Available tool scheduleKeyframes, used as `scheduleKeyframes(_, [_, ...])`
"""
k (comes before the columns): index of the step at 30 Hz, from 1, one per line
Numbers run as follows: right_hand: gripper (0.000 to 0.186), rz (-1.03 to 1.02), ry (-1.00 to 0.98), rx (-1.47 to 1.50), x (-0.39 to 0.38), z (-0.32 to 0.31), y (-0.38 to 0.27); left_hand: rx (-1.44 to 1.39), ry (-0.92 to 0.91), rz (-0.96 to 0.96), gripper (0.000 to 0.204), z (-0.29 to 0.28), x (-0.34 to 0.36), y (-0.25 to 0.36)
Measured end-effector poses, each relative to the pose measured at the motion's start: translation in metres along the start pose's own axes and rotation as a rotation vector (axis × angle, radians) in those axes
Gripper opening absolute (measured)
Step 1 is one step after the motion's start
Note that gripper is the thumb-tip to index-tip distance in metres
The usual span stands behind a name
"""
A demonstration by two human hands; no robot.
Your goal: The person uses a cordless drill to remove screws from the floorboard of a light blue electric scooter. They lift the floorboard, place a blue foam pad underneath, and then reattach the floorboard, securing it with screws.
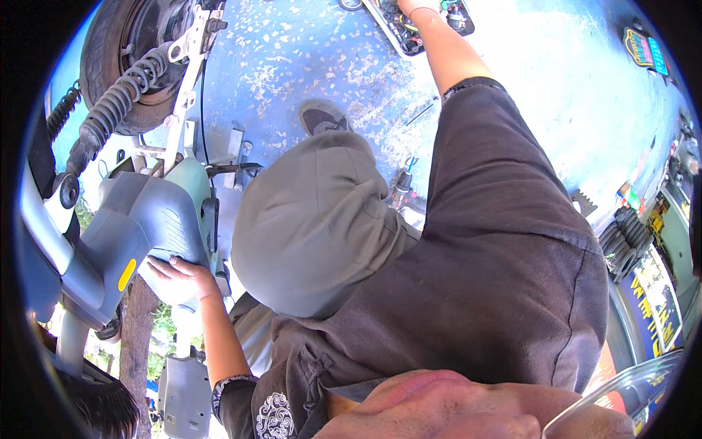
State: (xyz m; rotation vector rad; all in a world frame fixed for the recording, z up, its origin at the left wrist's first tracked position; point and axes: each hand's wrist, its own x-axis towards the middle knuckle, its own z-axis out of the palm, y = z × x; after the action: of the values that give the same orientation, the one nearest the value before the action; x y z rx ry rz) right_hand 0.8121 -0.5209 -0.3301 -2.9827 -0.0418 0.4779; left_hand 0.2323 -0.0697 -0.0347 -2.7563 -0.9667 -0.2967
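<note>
My left hand [179, 272] lies against the lower part of a grey-blue plastic body panel [135, 219] on a scooter. Its fingers are stretched along the panel's surface and do not wrap round it. My right arm reaches far forward, and my right hand [419, 6] is over a dark tool tray [404, 45] filled with small tools and parts. The upper edge of the view cuts this hand off, so its fingers and anything in them are hidden.
Beside the panel stand a coil-spring shock absorber [121, 102] and a wheel [110, 69]. A power drill [401, 189] lies on the worn blue floor [270, 66] beside my bent knee [300, 219]. Several stacked tyres [626, 244] stand at the right.
</note>
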Motion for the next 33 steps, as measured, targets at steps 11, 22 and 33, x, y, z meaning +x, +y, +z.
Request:
scheduleKeyframes(11, [0.027,-0.346,-0.029,-0.028,-0.155,0.015,0.061,-0.030,0.033,0.018,0.064,0.000,-0.004,0.000])
scheduleKeyframes(22, [0.049,-0.559,0.224,0.076,-0.073,-0.006,0.058,-0.013,-0.023,-0.016,0.065,-0.001,-0.004,-0.003])
scheduleKeyframes(33, [0.038,0.065,0.111,0.358,-0.050,0.017,0.122,-0.006,-0.032,-0.020,0.068,-0.004,-0.001,0.002])
